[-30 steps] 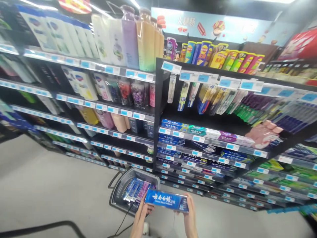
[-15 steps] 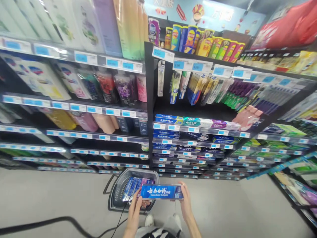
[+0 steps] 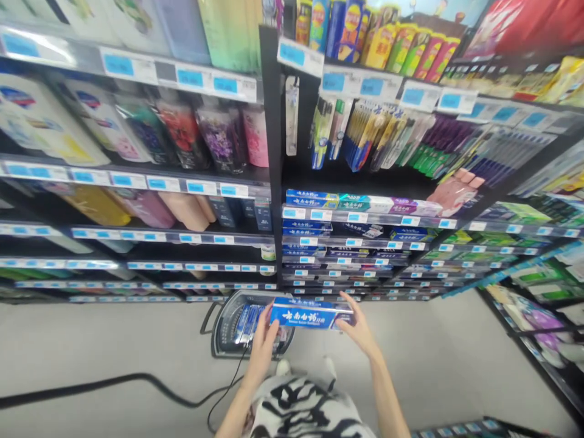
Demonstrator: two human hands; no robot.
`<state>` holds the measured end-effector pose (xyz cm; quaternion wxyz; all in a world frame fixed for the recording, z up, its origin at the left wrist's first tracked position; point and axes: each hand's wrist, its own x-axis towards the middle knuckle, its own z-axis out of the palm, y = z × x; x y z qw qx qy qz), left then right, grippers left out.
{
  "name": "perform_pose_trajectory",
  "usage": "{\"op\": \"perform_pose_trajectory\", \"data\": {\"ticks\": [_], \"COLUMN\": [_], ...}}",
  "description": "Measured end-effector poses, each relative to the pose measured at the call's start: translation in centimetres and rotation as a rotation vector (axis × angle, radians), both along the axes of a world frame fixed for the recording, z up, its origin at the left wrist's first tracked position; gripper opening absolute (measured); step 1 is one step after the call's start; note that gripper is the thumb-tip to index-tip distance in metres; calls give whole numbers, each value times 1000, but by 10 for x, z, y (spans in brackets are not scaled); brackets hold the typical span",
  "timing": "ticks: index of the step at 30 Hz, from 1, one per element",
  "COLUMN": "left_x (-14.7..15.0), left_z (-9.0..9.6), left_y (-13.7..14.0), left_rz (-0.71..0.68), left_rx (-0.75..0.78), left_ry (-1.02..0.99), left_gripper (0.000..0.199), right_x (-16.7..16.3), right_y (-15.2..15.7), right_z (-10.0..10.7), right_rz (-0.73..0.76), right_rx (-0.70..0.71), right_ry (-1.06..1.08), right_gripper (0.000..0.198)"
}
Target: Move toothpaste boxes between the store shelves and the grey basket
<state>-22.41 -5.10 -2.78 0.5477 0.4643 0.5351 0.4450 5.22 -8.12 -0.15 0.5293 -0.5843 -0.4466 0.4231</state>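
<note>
A blue toothpaste box (image 3: 305,316) with white lettering is held level in front of my body. My left hand (image 3: 263,334) grips its left end, thumb on the front face. At the right end, my right hand (image 3: 358,325) is closed on the box with the thumb across the front. Below and to the left, a grey shopping basket (image 3: 223,347) stands on the floor, partly hidden by my left hand and the box. Inside it lie several blue toothpaste boxes (image 3: 249,322).
Shelves ahead carry toothpaste boxes (image 3: 312,199), hanging toothbrushes (image 3: 365,134) and, to the left, bottles (image 3: 223,137). A black cable (image 3: 150,378) crosses the floor at left. Another shelf unit (image 3: 533,359) borders the right side.
Both hands have raised the toothpaste box and shifted it slightly right, and its top face now shows. My view has tilted further down, so more of my shirt is visible.
</note>
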Motion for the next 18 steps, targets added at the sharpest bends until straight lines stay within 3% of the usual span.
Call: {"op": "perform_pose_trajectory", "data": {"ticks": [2, 6, 9, 12, 15, 18], "left_x": [0, 1, 0, 0, -1, -4], "left_z": [8, 20, 23, 25, 30, 34], "left_y": [1, -4, -13, -24, -33, -37], "left_rz": [-50, -131, -151, -185, -194, -169], "left_rx": [14, 132, 328, 454, 462, 431], "left_ry": [-66, -132, -96, -118, -112, -107], "left_gripper": [66, 60, 48, 46, 48, 55], "right_x": [3, 2, -4, -9, -7, -3], "right_y": [-2, -6, -10, -14, -16, -21], "right_z": [11, 19, 21, 24, 27, 27], "right_rz": [67, 137, 22, -122, -151, -27], "right_rx": [47, 299, 516, 612, 598, 393], "right_ry": [-131, -363, -515, -604, -600, -507], "right_gripper": [76, 33, 35, 42, 38, 38]}}
